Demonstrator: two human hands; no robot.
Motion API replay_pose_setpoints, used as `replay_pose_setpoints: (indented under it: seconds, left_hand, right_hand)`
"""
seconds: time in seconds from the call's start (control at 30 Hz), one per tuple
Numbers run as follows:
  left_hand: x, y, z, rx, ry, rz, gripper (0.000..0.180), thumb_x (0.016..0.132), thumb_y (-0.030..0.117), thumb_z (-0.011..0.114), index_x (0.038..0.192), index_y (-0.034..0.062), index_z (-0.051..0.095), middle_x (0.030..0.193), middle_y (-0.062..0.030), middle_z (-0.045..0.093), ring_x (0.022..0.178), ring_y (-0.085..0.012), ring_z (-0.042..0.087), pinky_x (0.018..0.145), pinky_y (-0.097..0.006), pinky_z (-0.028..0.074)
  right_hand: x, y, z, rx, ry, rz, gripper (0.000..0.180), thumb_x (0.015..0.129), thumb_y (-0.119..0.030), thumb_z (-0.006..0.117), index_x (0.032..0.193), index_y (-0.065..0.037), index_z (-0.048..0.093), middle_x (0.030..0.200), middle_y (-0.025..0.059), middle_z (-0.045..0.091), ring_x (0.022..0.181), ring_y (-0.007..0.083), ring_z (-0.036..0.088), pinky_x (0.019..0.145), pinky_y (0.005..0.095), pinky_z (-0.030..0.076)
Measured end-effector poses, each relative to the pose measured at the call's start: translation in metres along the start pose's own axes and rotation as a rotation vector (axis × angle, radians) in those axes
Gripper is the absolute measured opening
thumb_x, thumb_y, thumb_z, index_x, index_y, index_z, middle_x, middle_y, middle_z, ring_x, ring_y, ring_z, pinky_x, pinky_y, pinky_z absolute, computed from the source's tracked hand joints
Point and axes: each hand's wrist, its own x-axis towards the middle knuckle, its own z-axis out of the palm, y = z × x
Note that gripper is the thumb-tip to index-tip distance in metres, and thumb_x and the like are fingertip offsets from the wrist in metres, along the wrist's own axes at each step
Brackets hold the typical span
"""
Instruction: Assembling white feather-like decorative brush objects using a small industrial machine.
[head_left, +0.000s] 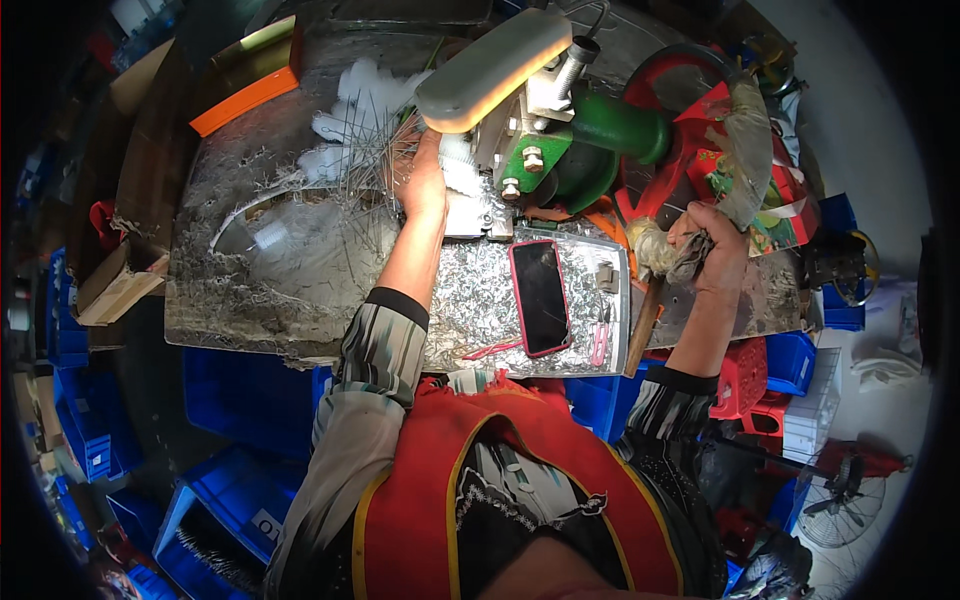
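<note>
My right hand (pixel 712 245) is closed around the cloth-wrapped handle (pixel 664 254) of a red handwheel (pixel 650 190) on a green hand press (pixel 620 128). My left hand (pixel 424 182) reaches in at the left of the press head, beneath a lit lamp (pixel 495 70). Thin metal wires (pixel 372 160) fan out leftward from this hand, which appears closed on some of them. The lamp and the back of the hand hide its fingertips. White cloth or padding (pixel 365 100) lies under and behind the wires.
A phone (pixel 540 298) in a red case lies on a silvery, scrap-covered tray (pixel 460 335) before the press. An orange-edged box (pixel 245 95) stands back left. Blue bins (pixel 240 400) sit below the bench. At lower right stands a fan (pixel 845 505).
</note>
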Motion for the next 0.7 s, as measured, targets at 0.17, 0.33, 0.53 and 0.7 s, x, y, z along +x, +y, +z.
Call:
replay_pose_setpoints:
  seconds: [0.17, 0.33, 0.53, 0.7]
  left_hand:
    - [0.005, -0.013, -0.001, -0.129, -0.025, 0.011, 0.029, 0.071, 0.004, 0.068, 0.097, -0.0031, 0.056, 0.093, -0.0107, 0.057, 0.081, -0.0163, 0.053, 0.073, -0.028, 0.044]
    - [-0.003, 0.001, -0.004, -0.016, -0.058, -0.138, 0.025, 0.076, 0.017, 0.065, 0.092, -0.0016, 0.057, 0.074, -0.0047, 0.057, 0.05, -0.0078, 0.047, 0.044, -0.021, 0.039]
    - [0.006, 0.0, -0.019, -0.119, 0.031, -0.156, 0.022, 0.079, 0.022, 0.063, 0.083, 0.0014, 0.056, 0.061, -0.0027, 0.052, 0.041, -0.0071, 0.042, 0.035, -0.02, 0.035]
    - [0.005, 0.003, -0.013, -0.148, 0.094, -0.154, 0.02, 0.078, 0.017, 0.063, 0.082, 0.0016, 0.051, 0.058, -0.0057, 0.051, 0.04, -0.0105, 0.044, 0.034, -0.021, 0.038]
  right_hand:
    - [-0.009, 0.063, 0.009, 0.068, 0.063, -0.378, 0.014, 0.069, -0.005, 0.054, 0.058, 0.002, 0.051, 0.055, 0.0076, 0.051, 0.05, 0.0156, 0.05, 0.051, 0.0254, 0.04]
    - [-0.001, 0.075, -0.013, 0.043, -0.073, -0.375, 0.011, 0.071, -0.005, 0.054, 0.063, 0.003, 0.053, 0.056, 0.008, 0.051, 0.055, 0.0167, 0.052, 0.054, 0.026, 0.041]
    - [-0.008, 0.001, 0.009, -0.059, 0.124, 0.018, 0.019, 0.073, -0.009, 0.052, 0.056, 0.001, 0.05, 0.052, 0.0089, 0.046, 0.05, 0.0201, 0.049, 0.053, 0.0302, 0.041]
    - [0.005, -0.013, -0.005, -0.062, 0.041, 0.095, 0.013, 0.066, -0.011, 0.063, 0.065, 0.0, 0.056, 0.055, 0.0085, 0.053, 0.043, 0.018, 0.053, 0.042, 0.0273, 0.041]
